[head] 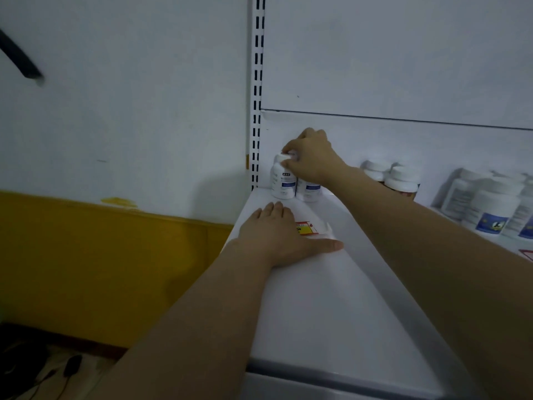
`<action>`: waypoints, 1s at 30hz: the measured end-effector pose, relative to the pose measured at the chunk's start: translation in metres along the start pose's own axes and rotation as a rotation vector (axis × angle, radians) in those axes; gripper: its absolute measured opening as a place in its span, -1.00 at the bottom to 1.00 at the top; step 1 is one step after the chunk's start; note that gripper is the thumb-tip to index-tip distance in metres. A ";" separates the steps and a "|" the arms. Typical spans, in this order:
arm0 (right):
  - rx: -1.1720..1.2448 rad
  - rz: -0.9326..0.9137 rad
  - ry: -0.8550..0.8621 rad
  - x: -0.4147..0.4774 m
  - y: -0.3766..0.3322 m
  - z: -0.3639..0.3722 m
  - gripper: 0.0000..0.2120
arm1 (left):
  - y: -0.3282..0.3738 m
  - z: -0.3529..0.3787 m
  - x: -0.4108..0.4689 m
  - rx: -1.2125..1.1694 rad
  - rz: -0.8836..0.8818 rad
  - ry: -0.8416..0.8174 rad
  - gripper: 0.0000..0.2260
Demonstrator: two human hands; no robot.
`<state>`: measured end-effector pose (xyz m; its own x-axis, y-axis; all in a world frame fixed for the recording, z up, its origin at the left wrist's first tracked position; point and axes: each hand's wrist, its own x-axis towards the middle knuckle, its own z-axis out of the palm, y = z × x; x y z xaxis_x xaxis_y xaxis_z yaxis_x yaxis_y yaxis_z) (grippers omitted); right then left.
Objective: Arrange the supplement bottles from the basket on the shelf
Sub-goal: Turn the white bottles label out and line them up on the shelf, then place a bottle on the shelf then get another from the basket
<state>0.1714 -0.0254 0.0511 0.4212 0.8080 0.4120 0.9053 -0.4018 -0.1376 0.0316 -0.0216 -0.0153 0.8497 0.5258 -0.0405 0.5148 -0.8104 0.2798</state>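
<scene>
Viewing remotely, I noted the right hand [310, 160] closed over the cap of a white supplement bottle [282, 183], with the fingertips pinching the lid from above. The supplement bottle stood upright at the back left corner of the shelf [331, 298], close beside the slotted upright [257, 111]. A second bottle [310, 190] of the same kind stood on its right, but I could not tell whether the two touched. In my judgement the grip at the cap served to seat the supplement bottle squarely against its neighbour, label outward. The corner position suggested a row begun from the shelf's left end.

The left hand [277, 238] lay flat on the shelf, fingers straight and thumb spread, holding nothing. It rested near the left edge, in front of the supplement bottle and apart from it, partly over a red and yellow price label [305, 228]. I judged it a brace for the reach, not part of the placement.

Further right along the back edge stood a pair of white-capped bottles [403, 180], and beyond them a blue-labelled group [490, 212]. The basket was not in view.
</scene>
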 end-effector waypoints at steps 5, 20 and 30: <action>-0.024 0.031 -0.048 -0.009 -0.002 -0.007 -0.51 | -0.002 0.000 0.001 -0.022 0.007 0.021 0.08; -0.042 0.129 0.003 -0.102 0.107 -0.121 -0.67 | 0.080 -0.018 -0.023 0.073 0.196 0.079 0.03; 0.217 0.173 0.006 -0.113 0.136 -0.056 -0.65 | 0.142 0.036 0.003 0.078 0.118 0.035 0.11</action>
<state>0.2443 -0.1953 0.0358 0.5713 0.7322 0.3709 0.8104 -0.4316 -0.3962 0.1112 -0.1441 -0.0106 0.9010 0.4333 0.0221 0.4201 -0.8841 0.2048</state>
